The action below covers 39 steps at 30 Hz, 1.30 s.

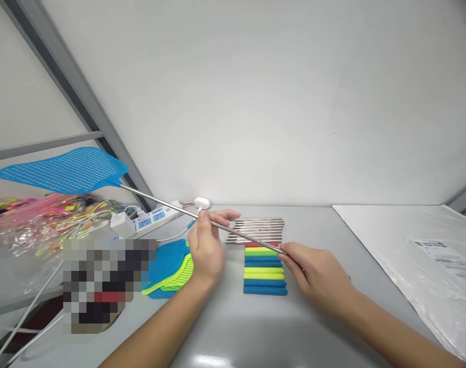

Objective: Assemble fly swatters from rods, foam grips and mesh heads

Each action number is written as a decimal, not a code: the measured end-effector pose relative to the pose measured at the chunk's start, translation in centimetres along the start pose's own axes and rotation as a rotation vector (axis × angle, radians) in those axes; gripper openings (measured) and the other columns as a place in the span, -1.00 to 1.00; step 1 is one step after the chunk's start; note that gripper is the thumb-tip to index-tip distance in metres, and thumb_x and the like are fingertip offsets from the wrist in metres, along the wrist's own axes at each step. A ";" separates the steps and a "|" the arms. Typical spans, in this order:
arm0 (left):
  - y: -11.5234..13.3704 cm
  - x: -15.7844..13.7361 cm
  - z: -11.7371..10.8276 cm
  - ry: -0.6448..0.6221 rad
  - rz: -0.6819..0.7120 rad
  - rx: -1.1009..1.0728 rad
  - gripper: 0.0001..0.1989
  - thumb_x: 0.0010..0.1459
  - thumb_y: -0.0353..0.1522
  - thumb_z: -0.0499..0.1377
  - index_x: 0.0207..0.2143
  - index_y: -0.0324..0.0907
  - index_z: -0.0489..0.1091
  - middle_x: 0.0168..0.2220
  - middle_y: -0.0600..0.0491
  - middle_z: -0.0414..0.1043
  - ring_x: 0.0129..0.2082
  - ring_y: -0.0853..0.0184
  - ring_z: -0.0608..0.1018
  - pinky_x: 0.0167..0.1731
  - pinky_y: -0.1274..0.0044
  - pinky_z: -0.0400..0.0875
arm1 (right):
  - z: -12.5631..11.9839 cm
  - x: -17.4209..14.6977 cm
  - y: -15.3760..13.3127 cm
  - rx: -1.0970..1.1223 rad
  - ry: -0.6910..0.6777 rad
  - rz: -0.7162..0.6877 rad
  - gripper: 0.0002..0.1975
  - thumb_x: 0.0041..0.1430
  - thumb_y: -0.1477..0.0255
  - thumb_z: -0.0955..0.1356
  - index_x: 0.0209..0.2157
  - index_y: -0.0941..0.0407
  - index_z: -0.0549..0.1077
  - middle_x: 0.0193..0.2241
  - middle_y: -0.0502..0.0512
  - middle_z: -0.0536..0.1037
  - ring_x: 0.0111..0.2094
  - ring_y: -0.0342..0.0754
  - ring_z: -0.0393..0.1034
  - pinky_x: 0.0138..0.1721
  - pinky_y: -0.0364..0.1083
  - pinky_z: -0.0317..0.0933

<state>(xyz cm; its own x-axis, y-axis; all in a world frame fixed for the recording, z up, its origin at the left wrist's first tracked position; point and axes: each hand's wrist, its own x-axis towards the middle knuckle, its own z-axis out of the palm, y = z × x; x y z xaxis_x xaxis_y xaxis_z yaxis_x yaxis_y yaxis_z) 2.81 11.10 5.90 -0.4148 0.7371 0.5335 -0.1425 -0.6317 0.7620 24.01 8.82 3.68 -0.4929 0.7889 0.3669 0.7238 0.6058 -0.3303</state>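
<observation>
A fly swatter (156,200) with a blue mesh head and a thin metal rod is held up slantwise, its head at the upper left. My right hand (320,268) is closed around the rod's lower right end; a bit of blue shows past that hand. Midway along, the rod rests between the thumb and fingers of my left hand (207,248), which grips it loosely with fingertips pointing right. Behind and below lie several metal rods (261,230) side by side. Nearer me is a row of red, yellow, green and blue handles (264,273).
Blue and yellow-green swatter heads (169,271) lie stacked left of my left forearm. A white power strip (152,220) with cables and plastic-bagged colourful items (52,220) stand farther left. A white plastic sheet with a label (401,255) covers the table's right side; a wall rises behind.
</observation>
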 end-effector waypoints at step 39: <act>0.4 6.2 -3.1 0.340 0.119 -0.157 -0.56 0.32 -0.19 0.03 -0.58 -0.21 0.31 -0.61 0.09 0.28 -0.52 0.39 0.42 -0.52 0.55 0.32 | -1.8 1.0 13.9 -0.402 0.117 0.162 -0.61 0.30 0.23 0.16 -0.57 0.06 0.00 -0.73 -0.12 0.12 -0.66 -0.14 -0.02 -0.57 -0.17 -0.15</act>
<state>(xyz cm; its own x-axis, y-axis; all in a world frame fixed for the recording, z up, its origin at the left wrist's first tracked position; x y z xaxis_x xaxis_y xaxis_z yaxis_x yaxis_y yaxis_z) -2.58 14.64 8.35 -0.7071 0.5516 0.4424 -0.2002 -0.7562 0.6229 34.51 17.82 1.04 -0.3161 0.8395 0.4420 0.9288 0.3688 -0.0363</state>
